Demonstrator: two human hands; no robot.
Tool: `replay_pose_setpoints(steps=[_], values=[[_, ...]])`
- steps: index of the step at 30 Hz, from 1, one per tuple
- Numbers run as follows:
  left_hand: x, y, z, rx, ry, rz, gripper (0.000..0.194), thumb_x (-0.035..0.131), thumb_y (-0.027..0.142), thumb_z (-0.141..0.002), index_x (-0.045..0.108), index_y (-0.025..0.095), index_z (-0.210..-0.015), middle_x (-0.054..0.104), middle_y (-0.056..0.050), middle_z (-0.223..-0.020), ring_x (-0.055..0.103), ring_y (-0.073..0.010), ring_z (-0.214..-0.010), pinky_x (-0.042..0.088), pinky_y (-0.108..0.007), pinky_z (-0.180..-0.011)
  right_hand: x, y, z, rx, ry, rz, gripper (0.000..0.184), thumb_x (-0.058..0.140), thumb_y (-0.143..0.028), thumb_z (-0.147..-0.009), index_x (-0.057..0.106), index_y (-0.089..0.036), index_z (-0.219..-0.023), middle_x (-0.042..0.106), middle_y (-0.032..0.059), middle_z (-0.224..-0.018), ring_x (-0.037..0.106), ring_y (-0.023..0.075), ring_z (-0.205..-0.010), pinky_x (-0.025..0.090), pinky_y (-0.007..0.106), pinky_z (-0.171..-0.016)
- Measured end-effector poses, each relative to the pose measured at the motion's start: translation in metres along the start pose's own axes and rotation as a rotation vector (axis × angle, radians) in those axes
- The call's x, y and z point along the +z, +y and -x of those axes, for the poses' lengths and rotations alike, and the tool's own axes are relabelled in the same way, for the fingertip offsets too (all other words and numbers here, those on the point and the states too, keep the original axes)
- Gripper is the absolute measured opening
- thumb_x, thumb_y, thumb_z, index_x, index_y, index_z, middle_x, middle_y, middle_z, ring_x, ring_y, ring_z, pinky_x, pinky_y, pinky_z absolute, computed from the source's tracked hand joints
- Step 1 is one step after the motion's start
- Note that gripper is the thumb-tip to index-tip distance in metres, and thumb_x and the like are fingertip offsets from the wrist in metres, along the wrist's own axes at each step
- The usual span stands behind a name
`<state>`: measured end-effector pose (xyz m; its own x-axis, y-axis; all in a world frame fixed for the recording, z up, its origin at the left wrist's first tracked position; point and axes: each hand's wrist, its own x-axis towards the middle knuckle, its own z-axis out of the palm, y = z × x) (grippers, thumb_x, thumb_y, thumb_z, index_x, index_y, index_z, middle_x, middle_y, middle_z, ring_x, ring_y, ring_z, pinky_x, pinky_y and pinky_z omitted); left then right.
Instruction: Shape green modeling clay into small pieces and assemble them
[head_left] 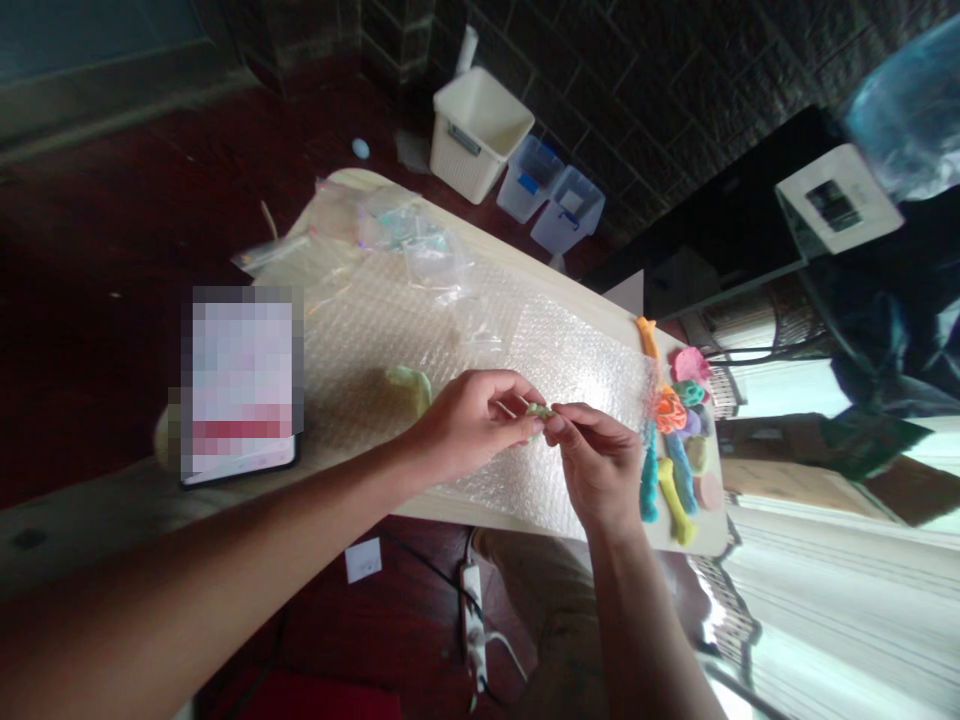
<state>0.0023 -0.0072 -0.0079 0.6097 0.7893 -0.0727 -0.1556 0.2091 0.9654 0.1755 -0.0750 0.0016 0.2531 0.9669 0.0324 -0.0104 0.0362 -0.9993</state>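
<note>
Between the fingertips of both hands is a small pale green lump (538, 410), soft-looking like modelling clay. My left hand (476, 420) pinches it from the left, thumb below and fingers above. From the right, my right hand (600, 450) pinches its other end between thumb and forefinger. A larger bent pale green piece (411, 383) lies on the bubble wrap (360, 340), partly behind my left hand. The hands are held over the bubble wrap, which covers much of the table (360, 180).
At the right end sit several coloured pieces: an orange lattice-like one (670, 409), a pink one (690, 366), a yellow-green bone-shaped one (676, 503). Clear plastic bags (420, 245) lie at the far left. A screen device (241, 390) stands near left. Bins (480, 130) are on the floor beyond.
</note>
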Motion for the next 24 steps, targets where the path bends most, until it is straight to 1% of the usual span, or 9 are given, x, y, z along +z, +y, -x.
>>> replay_pose_setpoints(steps=[4, 8, 17, 24], values=[[0.0002, 0.0012, 0.0008, 0.002, 0.005, 0.005, 0.021, 0.073, 0.027, -0.085, 0.070, 0.013, -0.099, 0.073, -0.006, -0.086, 0.070, -0.0154, -0.076, 0.055, -0.025, -0.067, -0.0016, 0.0000, 0.0009, -0.031, -0.018, 0.012, 0.014, 0.081, -0.024, -0.084, 0.084, -0.030, -0.097, 0.073, 0.0004, -0.078, 0.059, 0.0127, -0.069, 0.046, 0.030, -0.064], [0.0008, 0.0025, 0.0014, -0.002, -0.003, 0.040, 0.018, 0.073, 0.024, -0.085, 0.070, 0.013, -0.099, 0.074, -0.006, -0.086, 0.070, -0.0144, -0.076, 0.056, -0.024, -0.066, -0.0014, 0.0005, 0.0015, -0.027, 0.003, 0.028, 0.012, 0.081, -0.024, -0.084, 0.083, -0.029, -0.096, 0.073, 0.0004, -0.077, 0.058, 0.0128, -0.067, 0.045, 0.030, -0.063], [0.0012, 0.0029, 0.0007, -0.021, 0.002, 0.040, 0.020, 0.074, 0.026, -0.085, 0.070, 0.012, -0.098, 0.073, -0.006, -0.084, 0.071, -0.0152, -0.076, 0.056, -0.025, -0.066, 0.0031, -0.0009, 0.0016, 0.001, 0.023, 0.061, 0.004, 0.080, -0.025, -0.086, 0.081, -0.024, -0.089, 0.072, 0.0011, -0.076, 0.058, 0.0125, -0.066, 0.045, 0.030, -0.063], [0.0013, 0.0013, 0.0010, -0.006, 0.004, 0.025, 0.020, 0.073, 0.027, -0.085, 0.070, 0.013, -0.099, 0.074, -0.006, -0.085, 0.072, -0.0156, -0.076, 0.057, -0.025, -0.067, 0.0037, -0.0005, 0.0019, 0.016, 0.012, 0.060, 0.005, 0.078, -0.026, -0.088, 0.081, -0.025, -0.092, 0.073, 0.0016, -0.077, 0.058, 0.0129, -0.066, 0.046, 0.030, -0.064]])
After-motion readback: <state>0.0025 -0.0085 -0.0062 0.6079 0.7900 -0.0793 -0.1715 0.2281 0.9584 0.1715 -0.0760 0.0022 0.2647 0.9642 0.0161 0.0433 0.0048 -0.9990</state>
